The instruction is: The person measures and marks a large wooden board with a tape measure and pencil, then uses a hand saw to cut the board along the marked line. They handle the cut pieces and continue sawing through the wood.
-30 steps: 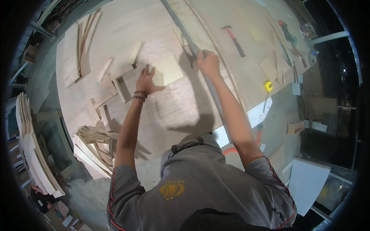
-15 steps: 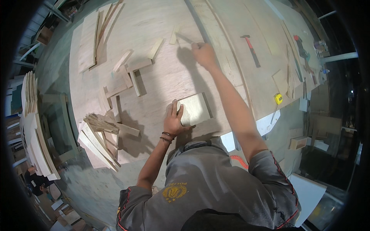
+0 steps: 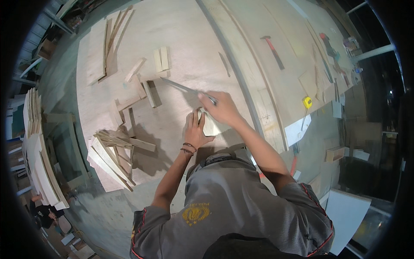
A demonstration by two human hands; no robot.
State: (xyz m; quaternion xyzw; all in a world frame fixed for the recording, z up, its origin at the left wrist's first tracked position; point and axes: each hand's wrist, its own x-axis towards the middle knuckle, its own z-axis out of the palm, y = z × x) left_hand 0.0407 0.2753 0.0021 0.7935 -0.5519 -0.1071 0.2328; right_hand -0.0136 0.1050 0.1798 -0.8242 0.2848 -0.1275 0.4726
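Note:
My left hand (image 3: 197, 129) rests on a small pale wooden board (image 3: 209, 124) near the table's front edge, with its thumb and fingers around the left end. My right hand (image 3: 221, 105), just above and to the right, grips a long, narrow grey metal tool (image 3: 183, 87) that points to the far left. Its exact kind is not clear, and my right hand hides part of the board. Beyond the tool's tip, two short wooden strips (image 3: 161, 59) lie side by side. More short wood pieces (image 3: 149, 94) stand and lie to the left.
Stacked thin wood strips (image 3: 113, 157) lie at the table's near left corner. A long straight bar (image 3: 235, 64) crosses the plywood table (image 3: 181, 26). On the right lie a red-handled hammer (image 3: 273, 52) and a yellow tape measure (image 3: 306, 102). A person (image 3: 43, 213) is at the lower left.
My right hand has come nearer and left with the tool, beside my left hand. Two strips that lay apart now lie side by side. My left hand stays on the board.

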